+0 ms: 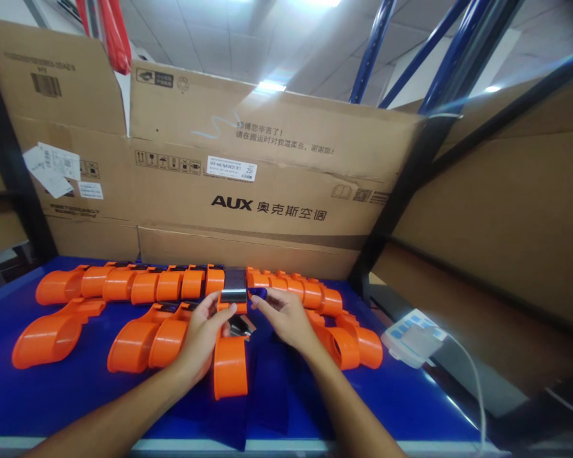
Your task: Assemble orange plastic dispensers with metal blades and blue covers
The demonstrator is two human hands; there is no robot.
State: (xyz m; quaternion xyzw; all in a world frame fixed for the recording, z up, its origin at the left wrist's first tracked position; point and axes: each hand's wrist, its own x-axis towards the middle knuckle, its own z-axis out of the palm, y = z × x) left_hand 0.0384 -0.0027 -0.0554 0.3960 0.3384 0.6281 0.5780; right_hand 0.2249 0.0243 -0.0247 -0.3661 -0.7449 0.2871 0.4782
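Note:
My left hand (204, 334) is closed round the orange body of a tape dispenser, its thumb on the front. The dispenser (232, 306) has a dark part with a pale toothed edge on top. Just to its right, my right hand (279, 312) pinches something small and dark blue (258, 292) between thumb and fingers. Below my hands lies an orange ring-shaped part (230, 369), with a small metallic piece (241, 326) above it. What my right fingertips touch is partly hidden.
Several orange dispensers (144, 287) stand in a row at the back of the blue table (67, 401), with more at the left and right. A white device (413, 337) with a cable sits at the right. Behind stands a cardboard wall (172, 184).

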